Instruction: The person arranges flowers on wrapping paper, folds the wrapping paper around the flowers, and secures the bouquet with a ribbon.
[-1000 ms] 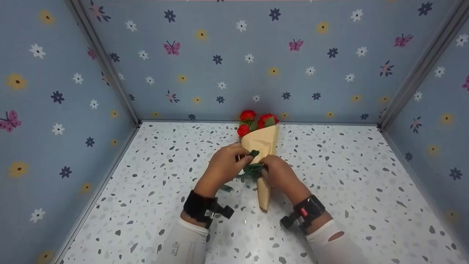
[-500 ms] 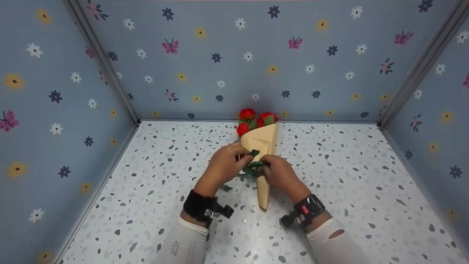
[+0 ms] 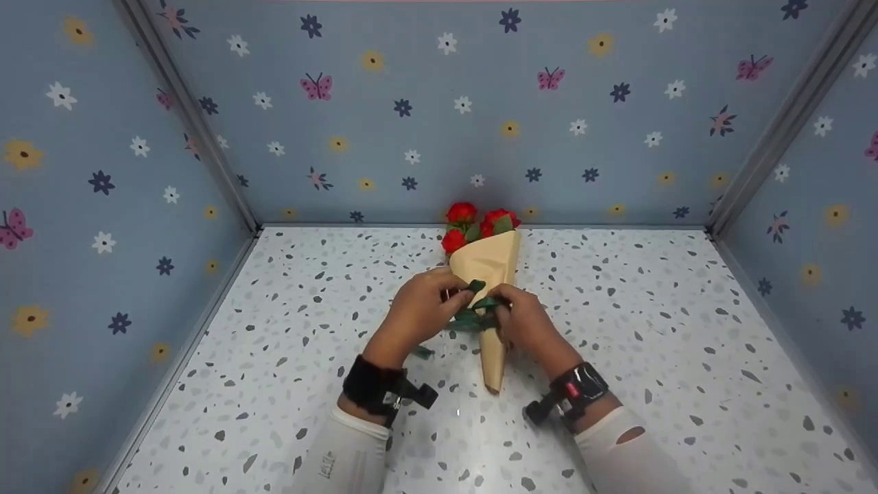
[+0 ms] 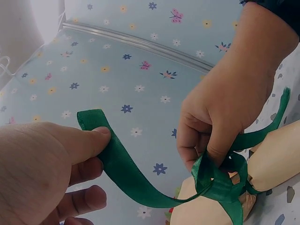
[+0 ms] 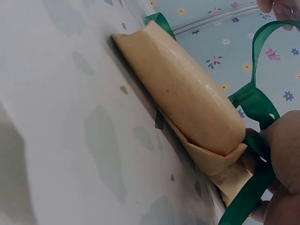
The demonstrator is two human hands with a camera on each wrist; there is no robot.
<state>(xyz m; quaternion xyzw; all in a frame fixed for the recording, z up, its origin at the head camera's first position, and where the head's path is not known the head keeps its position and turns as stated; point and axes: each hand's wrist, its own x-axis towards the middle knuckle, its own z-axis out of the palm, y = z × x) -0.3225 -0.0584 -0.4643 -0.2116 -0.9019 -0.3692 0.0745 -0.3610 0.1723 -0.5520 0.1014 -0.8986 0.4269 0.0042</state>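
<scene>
A bouquet of red roses [image 3: 461,213] wrapped in tan paper [image 3: 485,259] lies on the table, its narrow end towards me. Green ribbon [image 4: 124,176] circles the wrap at its narrow part, with loops and a loose knot there. My left hand [image 3: 426,307] pinches one ribbon end between thumb and index finger, held out from the knot. At the knot, my right hand [image 3: 527,319] pinches a ribbon loop between thumb and fingers. Its fingertips are partly hidden behind ribbon in the left wrist view. The wrap's rolled lower end [image 5: 183,89] shows in the right wrist view.
The white speckled tabletop [image 3: 309,384] is bordered by blue panels [image 3: 439,103] printed with flowers and butterflies, at the back and both sides. Another loose ribbon tail [image 3: 422,352] lies left of the bouquet, near the left wrist.
My right hand has shifted slightly up, drawing the ribbon loop at the knot out to the right. The left hand keeps its pinch in nearly the same place. The bouquet stays put.
</scene>
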